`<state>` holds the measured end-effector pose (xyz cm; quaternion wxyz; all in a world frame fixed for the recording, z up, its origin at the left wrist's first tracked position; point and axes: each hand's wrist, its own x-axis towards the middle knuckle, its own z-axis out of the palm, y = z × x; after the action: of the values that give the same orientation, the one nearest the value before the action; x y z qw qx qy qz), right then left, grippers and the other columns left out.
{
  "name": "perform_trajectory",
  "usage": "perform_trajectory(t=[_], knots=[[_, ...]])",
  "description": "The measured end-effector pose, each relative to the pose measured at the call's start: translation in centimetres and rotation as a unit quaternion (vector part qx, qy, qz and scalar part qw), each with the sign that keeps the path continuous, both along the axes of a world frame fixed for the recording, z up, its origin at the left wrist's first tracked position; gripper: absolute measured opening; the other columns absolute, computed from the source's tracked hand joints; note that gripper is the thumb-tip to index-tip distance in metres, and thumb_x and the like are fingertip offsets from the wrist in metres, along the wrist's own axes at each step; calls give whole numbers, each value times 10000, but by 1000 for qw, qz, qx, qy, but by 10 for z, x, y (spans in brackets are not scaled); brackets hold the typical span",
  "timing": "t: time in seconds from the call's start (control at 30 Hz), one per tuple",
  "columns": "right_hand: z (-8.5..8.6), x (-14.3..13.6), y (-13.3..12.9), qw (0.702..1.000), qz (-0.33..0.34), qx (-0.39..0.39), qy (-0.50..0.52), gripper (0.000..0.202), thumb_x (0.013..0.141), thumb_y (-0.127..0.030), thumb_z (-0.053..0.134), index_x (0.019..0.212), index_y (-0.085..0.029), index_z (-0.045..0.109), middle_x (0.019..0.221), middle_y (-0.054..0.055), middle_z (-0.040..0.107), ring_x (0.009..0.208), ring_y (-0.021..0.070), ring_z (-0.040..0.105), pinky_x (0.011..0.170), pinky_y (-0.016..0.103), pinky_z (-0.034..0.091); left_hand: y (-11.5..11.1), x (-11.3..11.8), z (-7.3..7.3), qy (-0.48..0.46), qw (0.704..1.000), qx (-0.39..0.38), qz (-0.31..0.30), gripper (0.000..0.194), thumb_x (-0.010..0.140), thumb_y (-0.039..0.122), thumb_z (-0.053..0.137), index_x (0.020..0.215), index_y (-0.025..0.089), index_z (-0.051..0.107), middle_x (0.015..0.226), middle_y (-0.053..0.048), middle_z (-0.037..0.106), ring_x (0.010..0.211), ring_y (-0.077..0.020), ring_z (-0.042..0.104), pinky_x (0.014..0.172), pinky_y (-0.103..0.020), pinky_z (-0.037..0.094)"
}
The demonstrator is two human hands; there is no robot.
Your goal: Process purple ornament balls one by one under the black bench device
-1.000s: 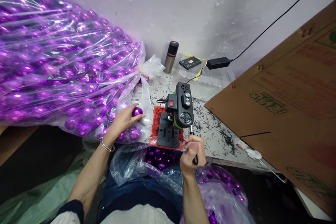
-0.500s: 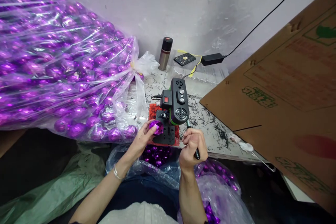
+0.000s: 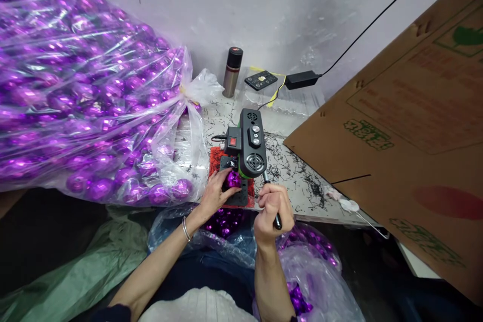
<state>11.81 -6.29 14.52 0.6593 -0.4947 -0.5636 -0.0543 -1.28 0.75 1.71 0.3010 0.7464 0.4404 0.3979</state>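
Observation:
Under the head of a black bench machine, a shiny purple faceted ball rests at the black base plate. My left hand holds the ball from the left, thumb in front and fingers behind it. To the right of the plate, my right hand is wrapped round the black-gripped lever of the machine. A red mat lies beneath the base. The ball's far side is partly hidden by the machine head.
A large clear bag of purple balls fills the left. Behind stand a flask, a phone and a power adapter. A cardboard box leans in at the right. Black bits litter the table.
My left hand has moved right with the purple ball, bringing it under the machine head. My right hand stays on the lever. The whole view has shifted slightly.

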Motion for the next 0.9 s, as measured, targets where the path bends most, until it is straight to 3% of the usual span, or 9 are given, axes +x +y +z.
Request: perform_trajectory(t=[0.1, 0.2, 0.33, 0.57, 0.7, 0.9], knots=[[0, 1, -1, 1000, -2, -5, -2, 358, 1071, -133, 475, 732, -232, 540, 656, -34, 540, 691, 147, 634, 627, 304, 465, -2, 8, -5, -3, 1000, -3, -6, 598, 945, 413, 841, 1468, 224, 619, 1407, -154, 756, 1336, -339, 718, 1194, -548, 532], [-3, 2, -3, 1000, 4, -9, -2, 348, 1072, -135, 475, 747, -230, 555, 674, -30, 565, 703, 143, 641, 636, 299, 474, -5, 12, -12, -17, 1000, -21, 4, 632, 931, 430, 851, 1480, 236, 605, 1433, -145, 748, 1372, -346, 700, 1282, -598, 443], [-17, 0, -3, 1000, 1, -4, 9, 348, 1081, -156, 466, 759, -228, 576, 721, -13, 592, 699, 145, 638, 633, 308, 498, -7, 14, -17, -35, 999, -38, 11, 641, 915, 469, 859, 1467, 246, 621, 1436, -140, 747, 1394, -360, 684, 1311, -617, 405], [-56, -6, 3, 999, 11, 45, 25, 383, 1120, -231, 395, 763, -234, 536, 792, -17, 588, 632, 116, 567, 598, 303, 510, -6, 14, -15, -38, 999, -28, 5, 633, 916, 480, 862, 1453, 236, 634, 1405, -144, 751, 1369, -364, 693, 1305, -610, 414], [-64, -5, 4, 999, 8, 38, 35, 376, 1127, -269, 378, 783, -242, 528, 795, -24, 566, 645, 125, 570, 682, 353, 550, -8, 13, -14, -43, 999, -25, 2, 625, 934, 504, 841, 1452, 227, 628, 1412, -155, 743, 1367, -359, 690, 1264, -581, 463], [-71, -2, 4, 999, 7, 38, 25, 360, 1123, -278, 368, 800, -247, 522, 802, -16, 553, 667, 139, 582, 674, 367, 560, -7, 13, -10, -35, 998, -45, 4, 619, 909, 477, 865, 1436, 242, 642, 1391, -146, 751, 1352, -368, 693, 1238, -585, 481]])
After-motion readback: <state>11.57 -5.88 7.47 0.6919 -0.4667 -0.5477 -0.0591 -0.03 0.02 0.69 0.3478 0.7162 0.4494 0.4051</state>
